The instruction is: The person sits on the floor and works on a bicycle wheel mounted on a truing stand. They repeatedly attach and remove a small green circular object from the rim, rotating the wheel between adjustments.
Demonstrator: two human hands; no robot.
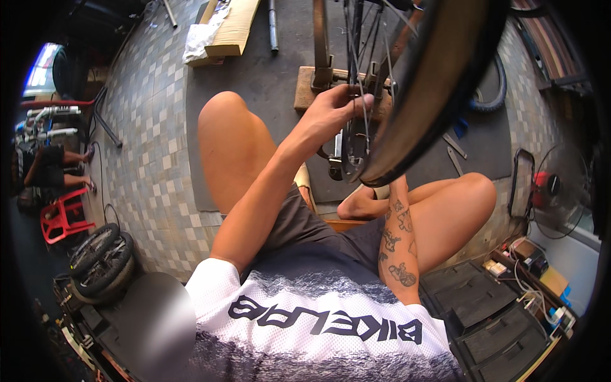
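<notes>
A bicycle wheel, its dark tyre [439,89] tilted close before me, stands in a truing stand [321,41] with a wooden base [305,90]. My left hand [334,105] reaches in beside the spokes near the hub, its fingers bent and thumb toward the spokes. What those fingers hold, if anything, cannot be made out. My tattooed right forearm [400,235] runs up behind the tyre, which hides the right hand and its fingers. Below the left hand, a small metal part of the stand [335,169] sits by the rim.
A dark mat [235,153] lies under the stand on tiled floor. An open cardboard box [234,28] and a metal tube [273,28] lie at the far left. Flat tools [456,149] and another tyre [493,95] lie right. Further left are a red stool [63,216], stacked wheels [100,261] and another person.
</notes>
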